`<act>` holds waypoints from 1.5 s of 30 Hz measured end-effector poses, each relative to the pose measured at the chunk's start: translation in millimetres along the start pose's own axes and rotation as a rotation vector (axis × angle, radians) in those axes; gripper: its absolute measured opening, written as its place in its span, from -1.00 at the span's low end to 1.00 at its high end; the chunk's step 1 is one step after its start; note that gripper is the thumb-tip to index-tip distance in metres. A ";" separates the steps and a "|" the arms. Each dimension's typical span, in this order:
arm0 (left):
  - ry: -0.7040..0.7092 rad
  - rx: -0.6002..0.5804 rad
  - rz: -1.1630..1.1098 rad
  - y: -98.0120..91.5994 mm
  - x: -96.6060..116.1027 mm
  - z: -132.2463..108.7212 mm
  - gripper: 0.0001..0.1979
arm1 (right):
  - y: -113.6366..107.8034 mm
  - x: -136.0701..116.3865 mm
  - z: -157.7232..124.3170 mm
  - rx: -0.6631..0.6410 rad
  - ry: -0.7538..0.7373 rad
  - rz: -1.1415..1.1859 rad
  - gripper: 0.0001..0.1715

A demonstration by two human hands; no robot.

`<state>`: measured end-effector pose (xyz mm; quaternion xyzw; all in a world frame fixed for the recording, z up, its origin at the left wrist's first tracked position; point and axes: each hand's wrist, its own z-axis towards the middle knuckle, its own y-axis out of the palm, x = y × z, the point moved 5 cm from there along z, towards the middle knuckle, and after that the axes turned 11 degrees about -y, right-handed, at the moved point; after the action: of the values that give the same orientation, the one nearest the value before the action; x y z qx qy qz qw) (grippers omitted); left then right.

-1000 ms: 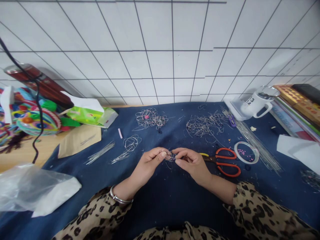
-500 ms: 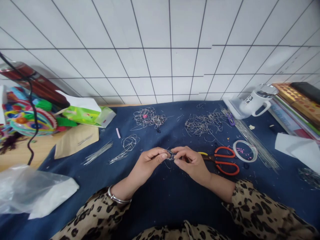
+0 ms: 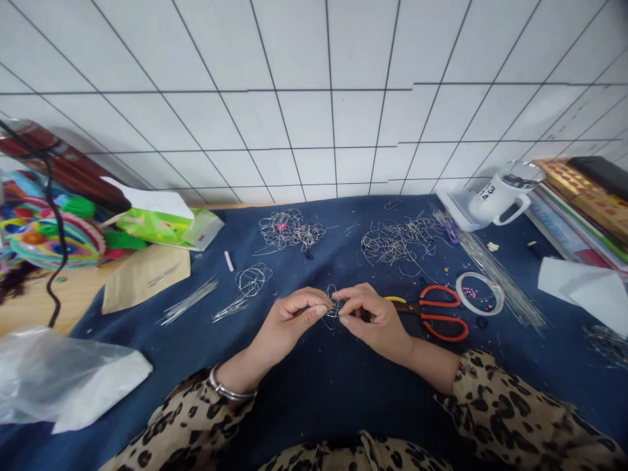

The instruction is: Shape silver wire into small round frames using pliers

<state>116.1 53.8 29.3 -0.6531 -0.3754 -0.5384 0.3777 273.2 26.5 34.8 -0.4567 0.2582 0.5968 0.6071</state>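
Observation:
Between my two hands is a small piece of bent silvery wire (image 3: 332, 313), with thin loops standing out above and below the fingers. My left hand (image 3: 289, 322) pinches its left side between thumb and fingers. From the right, my right hand (image 3: 377, 322) pinches the same wire, fingertips close to those of the left. The fingers cover much of the wire's shape. Just right of my right hand lie scissors (image 3: 444, 314) with red-orange handles, their blades partly hidden behind the hand. Part of a yellow handle (image 3: 395, 299) shows there too.
Wire tangles (image 3: 400, 241) and another tangle with a pink bead (image 3: 289, 230) lie behind my hands. Straight wires (image 3: 505, 281), a white ring with pink beads (image 3: 458, 294) and a mug (image 3: 505, 196) are right. Left are wire lengths (image 3: 189, 301), an envelope (image 3: 147, 278) and a plastic bag (image 3: 73, 376).
Both hands keep their pinch on the wire. A wire loop now stands higher above the fingertips, and the right fingers have shifted slightly. The whole view has moved a little.

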 end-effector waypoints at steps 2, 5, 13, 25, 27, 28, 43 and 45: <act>0.003 0.001 -0.006 0.1 -0.2 0.0 -0.88 | -0.9 -1.1 0.4 0.008 -0.002 -0.002 -0.84; 0.002 0.026 -0.035 -1.0 -1.5 0.0 -0.88 | -2.2 0.3 -0.1 0.031 0.015 -0.005 -0.70; -0.037 0.028 -0.125 -1.2 -4.2 0.9 -0.87 | 0.4 15.3 -5.4 0.042 0.120 0.039 -0.72; -0.025 0.026 -0.111 -0.3 -5.7 1.3 -0.87 | 0.4 16.2 -5.0 0.050 0.103 0.032 -0.82; -0.025 0.018 -0.116 -0.2 -5.8 1.0 -0.88 | 0.6 16.1 -4.9 0.049 0.095 0.034 -0.82; -0.023 0.018 -0.117 -0.3 -5.8 0.8 -0.88 | 0.6 16.0 -4.9 0.049 0.093 0.036 -0.82; 0.001 0.009 -0.074 0.0 -4.2 0.9 -0.89 | -1.9 7.8 -2.6 0.046 0.053 0.026 -0.85; 0.008 0.006 -0.071 0.0 -4.5 0.8 -0.90 | -2.0 7.7 -2.4 0.041 0.055 0.023 -0.85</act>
<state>115.9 54.2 24.8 -0.6363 -0.3982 -0.5529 0.3618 276.9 28.5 27.6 -0.4575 0.2923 0.5857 0.6019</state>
